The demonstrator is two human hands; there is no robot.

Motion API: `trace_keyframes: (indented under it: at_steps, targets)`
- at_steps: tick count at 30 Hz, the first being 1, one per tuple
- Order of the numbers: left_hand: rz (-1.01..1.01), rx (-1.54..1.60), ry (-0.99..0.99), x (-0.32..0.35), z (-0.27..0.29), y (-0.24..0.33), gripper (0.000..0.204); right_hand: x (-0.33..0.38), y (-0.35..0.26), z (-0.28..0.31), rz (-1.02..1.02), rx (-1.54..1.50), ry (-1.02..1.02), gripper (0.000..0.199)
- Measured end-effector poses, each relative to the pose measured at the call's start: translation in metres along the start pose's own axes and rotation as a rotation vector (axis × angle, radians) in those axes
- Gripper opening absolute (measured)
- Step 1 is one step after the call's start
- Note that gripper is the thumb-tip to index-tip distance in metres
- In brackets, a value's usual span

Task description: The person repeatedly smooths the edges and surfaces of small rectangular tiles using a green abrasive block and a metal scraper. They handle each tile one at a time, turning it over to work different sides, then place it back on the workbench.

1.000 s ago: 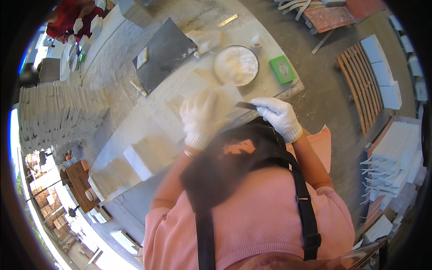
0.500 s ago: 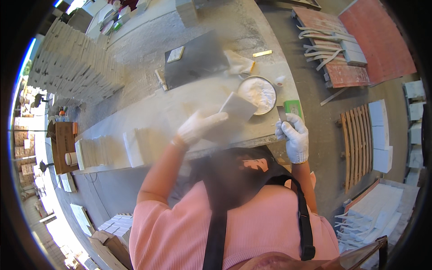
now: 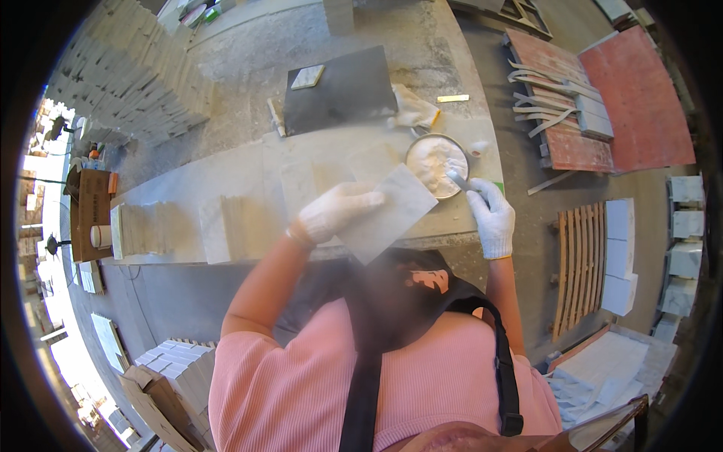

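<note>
A square marbled white tile (image 3: pixel 395 209) is gripped at its left corner by my gloved left hand (image 3: pixel 335 212), thumb on top, in front of the bowl. My right hand (image 3: pixel 494 222), also in a white glove, pinches a small putty knife (image 3: pixel 458 180). The knife's blade dips into white paste or powder (image 3: pixel 431 160), which of the two I cannot tell, inside a round bowl (image 3: pixel 467 153). Most of a green box (image 3: pixel 498 186) is hidden behind the right hand.
Beyond the bowl lie a spare glove (image 3: pixel 414 107), a yellow strip (image 3: pixel 453 98) and a black sheet (image 3: pixel 339 98) bearing a small tile (image 3: pixel 307 77). Tile stacks (image 3: pixel 132 83) rise at far left; upright tiles (image 3: pixel 215 230) line the near edge. Red pallets (image 3: pixel 640 98) stand right.
The putty knife in my right hand has gone from beside the green box into the bowl. My left hand has tilted the tile so its pale marbled face shows. The whole view has shifted slightly.
</note>
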State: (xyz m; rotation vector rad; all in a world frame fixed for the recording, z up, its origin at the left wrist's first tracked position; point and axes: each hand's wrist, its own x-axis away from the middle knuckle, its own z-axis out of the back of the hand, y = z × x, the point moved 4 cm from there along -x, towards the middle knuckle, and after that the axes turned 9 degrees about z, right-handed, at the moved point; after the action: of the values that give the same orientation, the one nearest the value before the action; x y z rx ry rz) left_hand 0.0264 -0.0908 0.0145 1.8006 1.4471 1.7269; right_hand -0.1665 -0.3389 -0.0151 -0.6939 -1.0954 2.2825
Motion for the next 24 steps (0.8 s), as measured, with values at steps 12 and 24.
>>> trace_keyframes:
  at_steps: [12,24]
  targets:
    - [-0.026,-0.545,0.053,-0.035,0.025,0.014,0.048,-0.016,0.02,-0.027,-0.139,0.339,-0.38,0.052]
    - [0.017,-1.394,0.227,-0.061,-0.009,0.068,0.049,0.015,0.082,0.026,-0.191,0.789,-0.256,0.075]
